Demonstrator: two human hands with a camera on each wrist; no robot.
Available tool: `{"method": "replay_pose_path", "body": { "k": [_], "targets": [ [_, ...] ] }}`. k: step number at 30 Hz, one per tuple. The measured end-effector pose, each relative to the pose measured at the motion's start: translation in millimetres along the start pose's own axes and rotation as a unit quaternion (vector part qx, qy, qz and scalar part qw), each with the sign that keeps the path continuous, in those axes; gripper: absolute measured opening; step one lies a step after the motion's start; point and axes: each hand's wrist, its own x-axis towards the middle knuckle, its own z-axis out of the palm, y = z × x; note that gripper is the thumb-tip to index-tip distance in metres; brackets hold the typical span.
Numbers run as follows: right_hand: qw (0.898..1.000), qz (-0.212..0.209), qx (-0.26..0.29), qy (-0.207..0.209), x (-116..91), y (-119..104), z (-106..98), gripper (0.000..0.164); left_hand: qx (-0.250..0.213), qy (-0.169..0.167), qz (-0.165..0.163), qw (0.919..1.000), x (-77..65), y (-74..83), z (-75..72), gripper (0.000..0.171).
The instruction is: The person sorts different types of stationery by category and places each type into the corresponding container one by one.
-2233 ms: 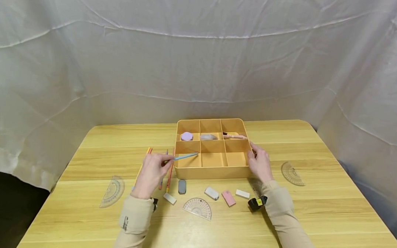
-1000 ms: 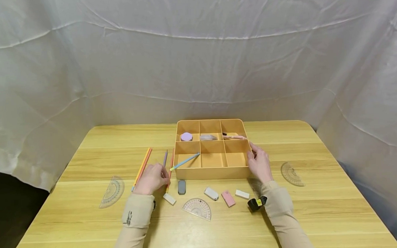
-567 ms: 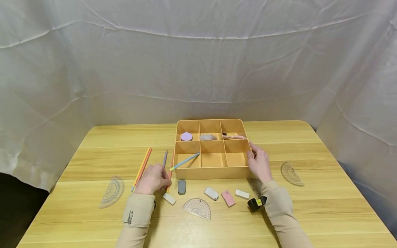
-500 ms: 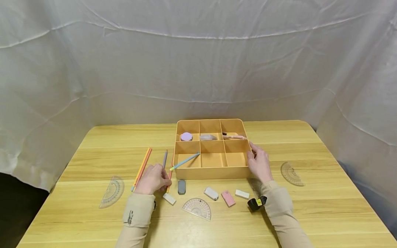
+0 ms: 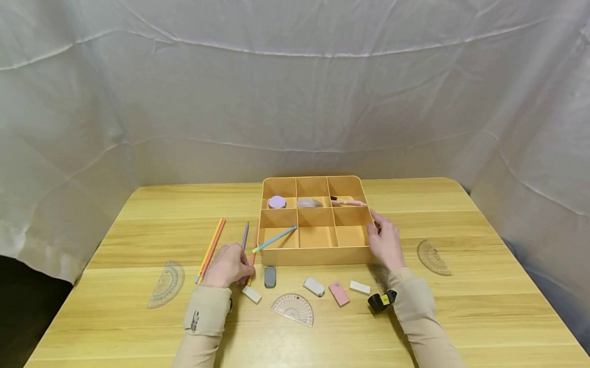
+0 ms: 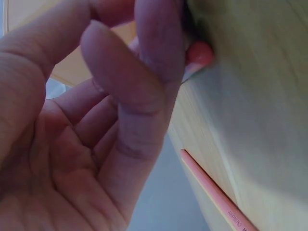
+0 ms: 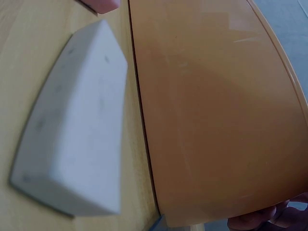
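Observation:
In the head view my left hand (image 5: 227,265) bends over the purple pencil (image 5: 245,236) lying left of the box, its fingertips pinching the lower part. The pencil's reddish end (image 6: 199,54) pokes out past the fingers in the left wrist view. My right hand (image 5: 386,242) grips the right wall of the orange-tan divided box (image 5: 318,256), thumb at the rim. A blue pencil (image 5: 276,239) with a yellow-green end leans in the front-left compartment, over the front wall. Beside my left fingers lies a red pencil (image 5: 252,260), partly covered by them.
Yellow and orange pencils (image 5: 212,248) lie left. In front of the box are a grey eraser (image 5: 270,277), white erasers (image 5: 360,287), a pink eraser (image 5: 339,294) and a protractor (image 5: 293,309). More protractors (image 5: 434,258) flank both hands. The back compartments hold a purple round item (image 5: 277,202) and pens (image 5: 347,202).
My left hand has let go of the blue pencil, now leaning in the front-left compartment, and moved down to the purple pencil. My right hand has stayed on the box.

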Motion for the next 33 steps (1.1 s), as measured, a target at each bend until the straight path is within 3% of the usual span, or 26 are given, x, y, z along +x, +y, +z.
{"method": "replay_pose_path", "body": {
  "k": [14,24,33],
  "targets": [
    [1.0,0.008,0.003,-0.005,0,-1,-1,0.044,0.009,0.011,0.013,0.9998,1.9,-2.7,-0.4,0.017],
    [1.0,0.004,0.004,-0.003,0,-1,-1,0.045,-0.057,0.009,0.0,0.9983,0.4,-0.6,-9.3,0.014],
    [1.0,0.0,0.001,-0.003,0,0,-1,0.045,-0.11,0.048,0.02,0.9926,2.4,0.3,-11.7,0.009]
  ]
}}
